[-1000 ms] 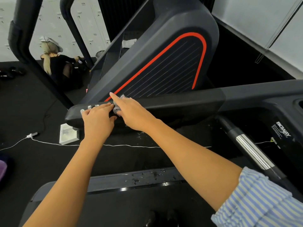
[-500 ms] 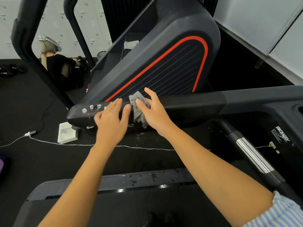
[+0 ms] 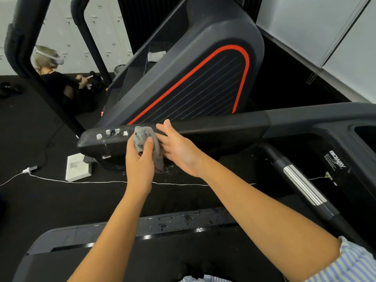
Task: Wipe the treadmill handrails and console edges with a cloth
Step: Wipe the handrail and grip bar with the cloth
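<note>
Cloth [image 3: 142,134] grey, bunched against handrail [image 3: 213,135]; left hand [image 3: 139,161] pinching it, fingers curled; right hand [image 3: 181,151] alongside, fingers straight, slightly spread.

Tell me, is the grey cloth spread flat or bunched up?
Bunched up: the cloth is crumpled in the left hand against the handrail, with one end hanging down.

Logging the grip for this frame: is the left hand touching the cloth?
Touching. The head view shows the left hand with thumb and fingers curled round the grey cloth, holding it at the handrail.
</note>
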Available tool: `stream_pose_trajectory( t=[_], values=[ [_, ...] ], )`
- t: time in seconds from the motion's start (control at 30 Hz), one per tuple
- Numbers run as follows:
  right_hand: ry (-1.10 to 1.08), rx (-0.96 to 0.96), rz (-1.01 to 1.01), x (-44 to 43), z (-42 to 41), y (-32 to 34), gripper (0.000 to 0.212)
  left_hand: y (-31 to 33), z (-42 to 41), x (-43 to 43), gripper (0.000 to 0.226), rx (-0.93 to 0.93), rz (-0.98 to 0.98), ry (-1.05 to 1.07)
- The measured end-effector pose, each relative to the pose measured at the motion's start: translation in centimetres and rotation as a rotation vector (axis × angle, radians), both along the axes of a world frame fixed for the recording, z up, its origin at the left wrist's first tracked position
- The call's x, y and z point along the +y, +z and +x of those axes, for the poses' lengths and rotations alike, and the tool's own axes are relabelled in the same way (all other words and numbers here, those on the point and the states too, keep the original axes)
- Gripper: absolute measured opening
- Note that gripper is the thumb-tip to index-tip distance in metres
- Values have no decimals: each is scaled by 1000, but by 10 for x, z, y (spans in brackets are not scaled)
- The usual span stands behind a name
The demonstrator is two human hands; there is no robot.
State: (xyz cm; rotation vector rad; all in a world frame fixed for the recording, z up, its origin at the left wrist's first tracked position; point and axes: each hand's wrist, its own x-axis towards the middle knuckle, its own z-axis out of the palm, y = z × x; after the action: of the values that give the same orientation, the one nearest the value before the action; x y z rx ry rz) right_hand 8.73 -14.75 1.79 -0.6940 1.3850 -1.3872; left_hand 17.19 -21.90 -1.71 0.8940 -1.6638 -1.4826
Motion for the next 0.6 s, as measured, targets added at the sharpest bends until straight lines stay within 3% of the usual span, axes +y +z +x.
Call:
stream_pose_trajectory(
  t=[0.1,0.3,0.6],
  values=[
    [-25,256,92,8,-5,0,53,-8,10,-4,28,45,51,124],
    [-142,618,196,30,-23,-1,52,-5,37,-16,36,-10,-229,276],
    [-172,907,313,40,-21,-7,54,8,49,-70,43,-125,-564,197]
  ],
)
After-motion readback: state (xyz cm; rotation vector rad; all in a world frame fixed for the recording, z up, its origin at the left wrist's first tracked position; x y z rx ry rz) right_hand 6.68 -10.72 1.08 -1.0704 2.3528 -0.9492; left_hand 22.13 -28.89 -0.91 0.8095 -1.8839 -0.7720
